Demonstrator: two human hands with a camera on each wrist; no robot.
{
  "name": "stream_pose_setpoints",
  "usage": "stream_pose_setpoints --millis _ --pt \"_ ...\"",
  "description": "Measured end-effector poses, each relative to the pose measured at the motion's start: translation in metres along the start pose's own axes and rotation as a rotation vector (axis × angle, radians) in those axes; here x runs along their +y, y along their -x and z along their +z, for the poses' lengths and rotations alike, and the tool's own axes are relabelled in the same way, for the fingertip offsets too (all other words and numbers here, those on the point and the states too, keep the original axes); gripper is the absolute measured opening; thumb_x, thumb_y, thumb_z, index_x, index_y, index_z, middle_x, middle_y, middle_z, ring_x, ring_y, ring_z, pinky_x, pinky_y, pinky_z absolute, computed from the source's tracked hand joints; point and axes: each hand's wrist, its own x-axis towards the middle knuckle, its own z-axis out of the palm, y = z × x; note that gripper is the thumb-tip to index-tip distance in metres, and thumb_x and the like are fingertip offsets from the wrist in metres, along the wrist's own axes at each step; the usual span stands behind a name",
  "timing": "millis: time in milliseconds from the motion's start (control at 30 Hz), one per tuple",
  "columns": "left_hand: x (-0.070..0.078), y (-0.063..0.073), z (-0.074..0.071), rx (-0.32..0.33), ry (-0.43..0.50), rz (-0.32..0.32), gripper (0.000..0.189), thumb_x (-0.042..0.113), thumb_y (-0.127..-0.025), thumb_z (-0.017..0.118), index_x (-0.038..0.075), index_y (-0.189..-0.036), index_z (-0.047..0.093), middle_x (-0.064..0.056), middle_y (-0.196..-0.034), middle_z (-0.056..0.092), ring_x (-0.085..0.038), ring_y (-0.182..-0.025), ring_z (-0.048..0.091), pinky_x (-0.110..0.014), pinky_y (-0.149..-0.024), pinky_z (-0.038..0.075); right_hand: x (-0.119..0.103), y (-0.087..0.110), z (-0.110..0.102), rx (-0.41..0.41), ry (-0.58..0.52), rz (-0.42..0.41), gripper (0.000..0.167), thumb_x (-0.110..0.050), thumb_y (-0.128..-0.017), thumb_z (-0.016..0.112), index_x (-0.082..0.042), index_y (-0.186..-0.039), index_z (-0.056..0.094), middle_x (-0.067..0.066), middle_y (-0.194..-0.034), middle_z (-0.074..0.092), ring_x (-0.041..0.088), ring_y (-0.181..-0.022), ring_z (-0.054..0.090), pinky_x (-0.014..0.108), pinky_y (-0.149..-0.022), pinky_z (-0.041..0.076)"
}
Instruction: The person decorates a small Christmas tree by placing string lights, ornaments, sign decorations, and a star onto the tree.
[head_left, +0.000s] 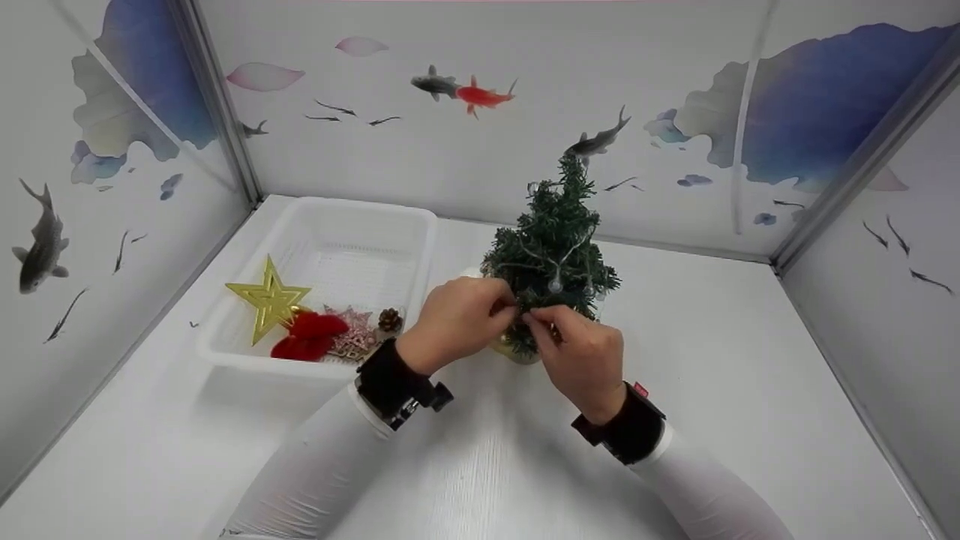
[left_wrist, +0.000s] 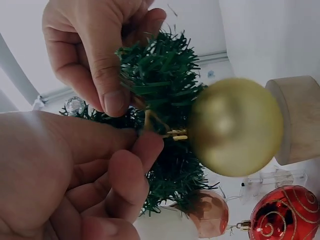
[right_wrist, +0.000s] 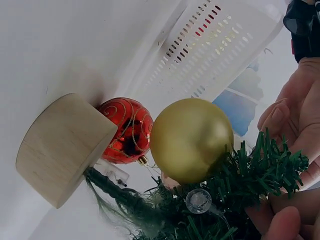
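Both hands meet at a branch of a small artificial Christmas tree [head_left: 559, 232]. A matte gold bauble [left_wrist: 237, 127] hangs at that branch by a gold cap and a thin cord [left_wrist: 149, 119]. The left hand [head_left: 461, 319] pinches the cord close to the cap with thumb and finger. From the other side the right hand [head_left: 581, 349] pinches the cord's upper end beside the green needles, its thumb extended in the left wrist view. In the right wrist view the right hand's fingertips are partly hidden behind the branch.
A red bauble with gold swirls [left_wrist: 285, 212] and a copper bauble [left_wrist: 209, 212] hang nearby. The tree has a wooden base [right_wrist: 65, 150] and clear light bulbs [right_wrist: 198, 201]. At left, a white basket [head_left: 431, 247] holds a gold star [head_left: 271, 300], red fabric [head_left: 309, 335] and a pinecone [head_left: 390, 320].
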Motion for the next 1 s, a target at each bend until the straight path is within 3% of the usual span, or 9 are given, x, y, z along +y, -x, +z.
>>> stream_pose_setpoints --millis 367,633,833,1000 --pt "0.001 0.0 -0.014 -0.03 -0.007 -0.023 0.009 0.017 -0.104 0.077 0.01 -0.103 0.083 -0.004 -0.09 0.079 -0.022 -0.076 0.073 -0.043 -0.066 0.059 0.001 -0.007 -0.01 0.001 -0.112 0.025 0.012 0.0 -0.089 0.09 -0.006 -0.094 0.081 0.006 -0.082 0.078 0.017 -0.057 0.069 0.037 -0.047 0.051" --pt "-0.005 0.0 -0.029 0.003 -0.019 -0.067 0.011 0.02 -0.103 0.08 0.011 -0.097 0.08 -0.002 -0.086 0.077 -0.021 -0.07 0.068 -0.041 -0.061 0.056 0.008 -0.018 -0.023 0.011 -0.184 0.004 0.008 0.001 -0.093 0.085 -0.004 -0.097 0.08 0.005 -0.085 0.078 0.012 -0.057 0.062 0.031 -0.05 0.047" --pt "-0.012 0.0 -0.042 0.023 -0.006 -0.132 0.014 0.024 -0.105 0.078 0.013 -0.098 0.081 0.0 -0.089 0.079 -0.021 -0.075 0.072 -0.043 -0.065 0.056 0.026 -0.025 -0.029 0.106 -0.156 -0.015 0.01 0.002 -0.091 0.083 -0.006 -0.096 0.079 0.001 -0.078 0.072 0.014 -0.059 0.058 0.03 -0.055 0.04" --pt "-0.023 0.003 -0.051 0.047 -0.015 -0.171 0.016 0.026 -0.106 0.077 0.012 -0.098 0.082 -0.001 -0.091 0.08 -0.023 -0.076 0.071 -0.043 -0.065 0.055 0.05 -0.029 -0.032 0.19 -0.169 0.043 0.007 0.001 -0.092 0.082 -0.004 -0.094 0.078 0.005 -0.079 0.072 0.019 -0.063 0.061 0.03 -0.062 0.042"
